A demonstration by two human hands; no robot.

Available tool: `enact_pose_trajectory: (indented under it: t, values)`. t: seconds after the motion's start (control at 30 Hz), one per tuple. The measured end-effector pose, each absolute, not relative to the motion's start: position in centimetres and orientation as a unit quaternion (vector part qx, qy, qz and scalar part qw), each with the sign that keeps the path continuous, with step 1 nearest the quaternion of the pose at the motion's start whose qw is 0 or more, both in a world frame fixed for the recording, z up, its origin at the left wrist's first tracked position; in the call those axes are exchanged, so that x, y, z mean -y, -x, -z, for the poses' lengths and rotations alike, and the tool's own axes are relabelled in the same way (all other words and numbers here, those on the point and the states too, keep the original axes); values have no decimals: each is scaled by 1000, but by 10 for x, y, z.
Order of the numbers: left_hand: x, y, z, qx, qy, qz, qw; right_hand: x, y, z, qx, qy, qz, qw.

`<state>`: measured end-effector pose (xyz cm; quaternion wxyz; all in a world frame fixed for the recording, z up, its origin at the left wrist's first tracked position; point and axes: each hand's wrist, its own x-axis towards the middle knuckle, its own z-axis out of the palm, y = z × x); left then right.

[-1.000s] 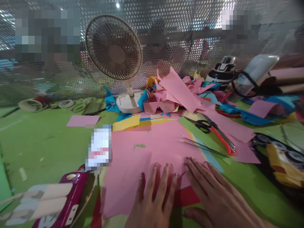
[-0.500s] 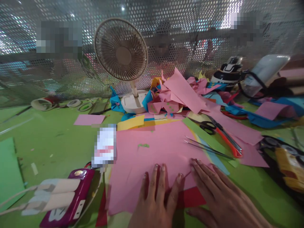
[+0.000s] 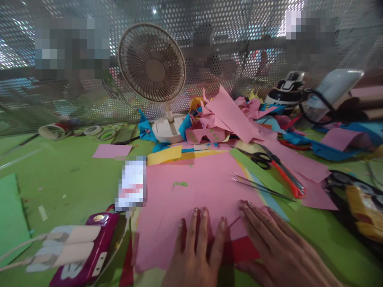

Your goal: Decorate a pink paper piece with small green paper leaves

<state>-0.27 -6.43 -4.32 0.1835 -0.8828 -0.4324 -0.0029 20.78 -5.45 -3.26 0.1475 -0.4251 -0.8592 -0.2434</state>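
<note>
A large pink paper sheet (image 3: 167, 195) lies in front of me, over red paper (image 3: 241, 251) that shows between my hands. My left hand (image 3: 197, 247) rests on the pink sheet, its fingers stretched and apart. On the sheet's right side my right hand (image 3: 266, 239) lies flat, fingers extended side by side and the thumb out. A slit or fold line runs between the hands. Small green paper bits (image 3: 180, 183) sit on the sheet. Just beyond my right hand lie tweezers (image 3: 260, 187), and past them a red-handled cutter (image 3: 284, 175) and black-handled scissors (image 3: 261, 160).
Crumpled pink and blue paper scraps (image 3: 221, 115) pile up at the back beside a fan (image 3: 155, 69). On the left are a phone (image 3: 131, 183) and a purple power bank (image 3: 86, 251) with plugged cables. Tape rolls (image 3: 106, 134) and a bottle (image 3: 285, 93) stand near the mesh screen (image 3: 209, 75).
My left hand's thumb and fingertips have shifted very slightly to the left. My right hand and the objects around stay practically where they were.
</note>
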Motion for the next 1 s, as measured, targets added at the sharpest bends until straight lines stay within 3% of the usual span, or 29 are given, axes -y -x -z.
enact_pose_trajectory:
  t: [1.0]
  values:
    - [58,6,42,402,898,-20,179,54,-206,33,892,392,181,136]
